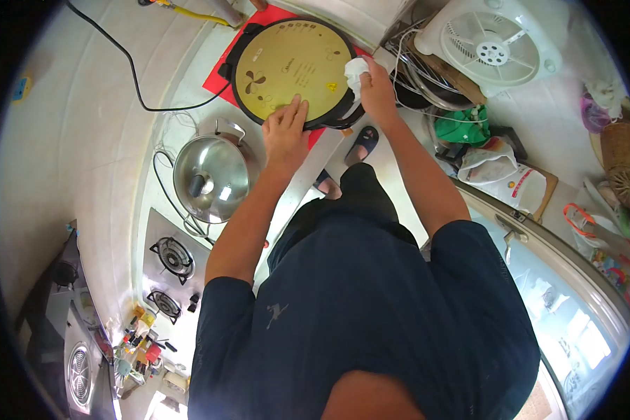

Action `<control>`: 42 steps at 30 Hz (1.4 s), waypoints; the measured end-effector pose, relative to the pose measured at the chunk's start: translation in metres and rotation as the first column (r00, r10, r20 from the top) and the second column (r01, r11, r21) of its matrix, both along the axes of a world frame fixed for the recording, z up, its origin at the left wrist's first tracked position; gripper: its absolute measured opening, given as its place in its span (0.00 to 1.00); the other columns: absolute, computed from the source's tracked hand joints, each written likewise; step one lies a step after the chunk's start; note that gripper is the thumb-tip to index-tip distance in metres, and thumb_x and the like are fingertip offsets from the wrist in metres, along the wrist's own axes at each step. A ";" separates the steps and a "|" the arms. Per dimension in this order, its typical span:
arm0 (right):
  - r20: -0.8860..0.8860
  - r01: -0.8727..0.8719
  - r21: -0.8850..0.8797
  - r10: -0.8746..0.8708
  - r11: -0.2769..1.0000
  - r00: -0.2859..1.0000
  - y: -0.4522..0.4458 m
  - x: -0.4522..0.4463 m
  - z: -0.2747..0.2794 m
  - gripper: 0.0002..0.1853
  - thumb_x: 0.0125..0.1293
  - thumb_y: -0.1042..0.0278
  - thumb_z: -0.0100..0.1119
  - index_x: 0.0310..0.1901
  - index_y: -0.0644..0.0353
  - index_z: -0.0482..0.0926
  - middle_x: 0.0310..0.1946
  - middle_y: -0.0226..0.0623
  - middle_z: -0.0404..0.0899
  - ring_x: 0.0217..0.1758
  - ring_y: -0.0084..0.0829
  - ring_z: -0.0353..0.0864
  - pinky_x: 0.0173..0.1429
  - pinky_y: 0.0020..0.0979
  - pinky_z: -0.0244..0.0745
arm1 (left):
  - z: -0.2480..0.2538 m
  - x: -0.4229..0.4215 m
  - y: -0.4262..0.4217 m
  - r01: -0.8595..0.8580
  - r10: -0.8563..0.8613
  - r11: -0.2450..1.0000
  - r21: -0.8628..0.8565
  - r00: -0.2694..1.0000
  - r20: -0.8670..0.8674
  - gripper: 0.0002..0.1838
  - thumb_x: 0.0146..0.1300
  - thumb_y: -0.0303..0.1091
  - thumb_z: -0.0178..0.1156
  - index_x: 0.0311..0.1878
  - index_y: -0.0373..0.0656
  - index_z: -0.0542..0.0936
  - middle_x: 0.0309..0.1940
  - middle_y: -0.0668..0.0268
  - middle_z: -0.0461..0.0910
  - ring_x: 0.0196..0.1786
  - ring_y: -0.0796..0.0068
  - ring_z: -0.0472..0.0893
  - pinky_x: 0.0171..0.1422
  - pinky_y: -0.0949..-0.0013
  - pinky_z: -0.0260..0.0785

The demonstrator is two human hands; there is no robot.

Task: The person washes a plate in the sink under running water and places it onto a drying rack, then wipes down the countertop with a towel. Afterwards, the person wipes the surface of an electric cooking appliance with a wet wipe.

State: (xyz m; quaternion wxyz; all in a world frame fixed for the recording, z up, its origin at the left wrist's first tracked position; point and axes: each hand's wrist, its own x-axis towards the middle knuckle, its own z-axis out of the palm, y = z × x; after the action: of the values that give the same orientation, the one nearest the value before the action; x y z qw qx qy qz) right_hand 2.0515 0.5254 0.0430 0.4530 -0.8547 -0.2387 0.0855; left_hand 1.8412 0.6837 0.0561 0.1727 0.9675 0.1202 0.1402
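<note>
A round electric pan with a yellow-green lid (pixel 294 66) and black rim lies closed on a red mat (pixel 220 78). My left hand (pixel 285 133) rests on the lid's near edge, fingers spread and holding nothing. At the right side of the rim, my right hand (pixel 376 87) grips a crumpled white tissue (pixel 355 72), its fingers closed round it. The tissue is close to the black handle (pixel 348 117); whether it touches the rim cannot be made out.
Left of my left arm stands a steel pot (pixel 213 178) with a glass lid. Beyond it is a gas hob (pixel 171 259). A black cable (pixel 136 77) runs to the pan. On the right are a white fan (pixel 493 52) and a green bag (pixel 462 126).
</note>
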 end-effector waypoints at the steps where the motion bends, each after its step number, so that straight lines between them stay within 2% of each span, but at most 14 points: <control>1: 0.001 0.000 0.005 -0.001 1.000 1.000 -0.001 -0.004 -0.002 0.26 0.75 0.75 0.51 0.74 0.68 0.69 0.72 0.62 0.72 0.78 0.59 0.69 0.81 0.50 0.63 | -0.001 0.002 0.001 -0.004 0.004 1.000 0.005 1.000 0.007 0.42 0.52 0.28 0.74 0.75 0.49 0.77 0.78 0.68 0.75 0.70 0.60 0.75 0.77 0.51 0.62; 4: 0.276 0.034 0.089 -0.057 0.995 0.960 -0.009 -0.035 -0.011 0.26 0.76 0.76 0.49 0.74 0.63 0.73 0.74 0.59 0.71 0.79 0.57 0.67 0.83 0.46 0.62 | -0.001 0.000 0.001 -0.018 0.018 1.000 0.001 1.000 -0.006 0.42 0.52 0.28 0.73 0.75 0.49 0.77 0.78 0.68 0.74 0.70 0.59 0.75 0.76 0.51 0.62; 7: 0.299 0.004 -0.008 -0.001 1.000 0.954 -0.012 -0.044 -0.001 0.27 0.75 0.75 0.51 0.74 0.68 0.68 0.74 0.66 0.68 0.78 0.65 0.65 0.82 0.55 0.61 | 0.000 0.000 0.002 -0.018 0.018 1.000 0.013 1.000 0.006 0.42 0.51 0.29 0.74 0.75 0.48 0.77 0.78 0.69 0.74 0.70 0.60 0.74 0.75 0.51 0.63; 11: 0.196 0.002 -0.020 0.002 1.000 0.981 0.005 0.002 -0.006 0.28 0.75 0.73 0.53 0.75 0.67 0.66 0.72 0.65 0.71 0.76 0.64 0.69 0.79 0.55 0.65 | 0.000 0.003 0.002 -0.026 0.026 1.000 0.001 0.999 0.019 0.40 0.51 0.31 0.74 0.73 0.48 0.78 0.78 0.68 0.74 0.70 0.60 0.74 0.75 0.50 0.63; 13: 0.078 -0.175 -0.270 0.203 0.947 0.976 0.015 0.033 -0.005 0.30 0.75 0.71 0.54 0.76 0.68 0.64 0.69 0.64 0.75 0.72 0.64 0.73 0.76 0.54 0.69 | 0.003 0.005 0.000 -0.044 0.044 0.999 -0.007 0.999 0.021 0.40 0.51 0.31 0.74 0.72 0.48 0.78 0.77 0.68 0.74 0.70 0.59 0.74 0.74 0.50 0.63; 17: 0.004 -0.217 -0.296 0.229 0.930 0.974 0.044 0.065 -0.009 0.31 0.75 0.68 0.56 0.76 0.69 0.63 0.67 0.64 0.76 0.69 0.64 0.75 0.73 0.55 0.71 | 0.007 0.007 -0.004 -0.069 0.069 0.998 -0.004 0.998 0.014 0.40 0.49 0.34 0.77 0.71 0.48 0.79 0.76 0.68 0.75 0.70 0.58 0.73 0.73 0.49 0.63; 21: 0.066 -0.268 -0.346 0.308 0.899 0.949 0.079 0.090 -0.007 0.29 0.76 0.65 0.55 0.73 0.69 0.65 0.66 0.64 0.75 0.70 0.63 0.74 0.74 0.56 0.70 | 0.008 0.010 -0.008 -0.123 0.123 0.992 -0.023 0.992 0.002 0.38 0.51 0.33 0.75 0.70 0.47 0.79 0.77 0.67 0.73 0.70 0.59 0.73 0.75 0.48 0.62; 22: 0.107 -0.243 -0.343 0.295 0.907 0.950 0.094 0.094 -0.011 0.30 0.75 0.61 0.58 0.72 0.70 0.66 0.65 0.63 0.76 0.69 0.63 0.75 0.73 0.56 0.71 | 0.010 0.011 -0.010 -0.134 0.133 0.991 -0.029 0.991 -0.021 0.39 0.50 0.33 0.76 0.70 0.47 0.79 0.77 0.66 0.73 0.71 0.59 0.72 0.75 0.47 0.61; 29: 0.231 -0.414 -0.343 0.503 0.843 0.833 0.193 0.117 -0.007 0.31 0.73 0.58 0.64 0.69 0.70 0.70 0.63 0.62 0.78 0.67 0.62 0.77 0.70 0.55 0.73 | 0.010 0.019 -0.019 -0.257 0.256 0.964 -0.064 0.966 -0.021 0.39 0.45 0.25 0.72 0.67 0.47 0.80 0.74 0.67 0.75 0.70 0.59 0.74 0.73 0.47 0.63; 33: 0.383 -0.554 -0.351 0.655 0.755 0.651 0.226 0.107 -0.010 0.28 0.72 0.64 0.62 0.68 0.70 0.72 0.62 0.58 0.79 0.67 0.59 0.78 0.73 0.53 0.71 | 0.006 0.022 -0.023 -0.301 0.302 0.951 -0.067 0.953 0.001 0.39 0.42 0.23 0.69 0.66 0.45 0.80 0.73 0.66 0.76 0.69 0.58 0.75 0.73 0.48 0.64; 35: 0.427 -0.604 -0.375 0.709 0.703 0.561 0.216 0.097 0.002 0.29 0.73 0.70 0.60 0.74 0.68 0.69 0.71 0.54 0.76 0.75 0.56 0.73 0.81 0.49 0.65 | 0.008 0.023 -0.026 -0.312 0.314 0.946 -0.087 0.949 0.013 0.38 0.42 0.22 0.69 0.65 0.45 0.80 0.73 0.66 0.76 0.69 0.58 0.75 0.73 0.48 0.64; 36: 0.341 -0.657 -0.331 0.735 0.678 0.586 0.206 0.092 0.016 0.30 0.71 0.76 0.58 0.74 0.66 0.69 0.74 0.54 0.73 0.78 0.55 0.70 0.83 0.49 0.63 | 0.008 0.024 -0.027 -0.329 0.332 0.940 -0.092 0.943 0.015 0.38 0.42 0.22 0.69 0.65 0.45 0.80 0.73 0.66 0.76 0.69 0.58 0.75 0.73 0.48 0.64; 40: 0.351 -0.707 -0.369 0.795 0.603 0.495 0.148 0.077 0.019 0.31 0.68 0.78 0.59 0.74 0.65 0.70 0.75 0.54 0.72 0.78 0.56 0.70 0.82 0.50 0.64 | 0.007 0.026 -0.027 -0.339 0.343 0.937 -0.082 0.938 0.044 0.37 0.43 0.21 0.68 0.64 0.44 0.80 0.72 0.66 0.77 0.68 0.58 0.75 0.74 0.47 0.65; 42: 0.406 -0.775 -0.291 0.806 0.560 0.430 0.119 0.068 0.029 0.28 0.67 0.79 0.59 0.70 0.62 0.74 0.69 0.50 0.79 0.70 0.58 0.77 0.77 0.55 0.69 | 0.007 0.025 -0.028 -0.347 0.351 0.935 -0.077 0.935 0.055 0.37 0.43 0.21 0.68 0.64 0.44 0.80 0.72 0.66 0.77 0.68 0.57 0.75 0.74 0.47 0.65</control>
State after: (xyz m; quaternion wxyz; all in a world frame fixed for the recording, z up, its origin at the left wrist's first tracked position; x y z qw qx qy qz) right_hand 2.1194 0.6440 0.0719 0.2560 -0.6462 -0.7154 0.0718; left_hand 1.8664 0.6562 0.0636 0.1812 0.9192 0.2888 0.1971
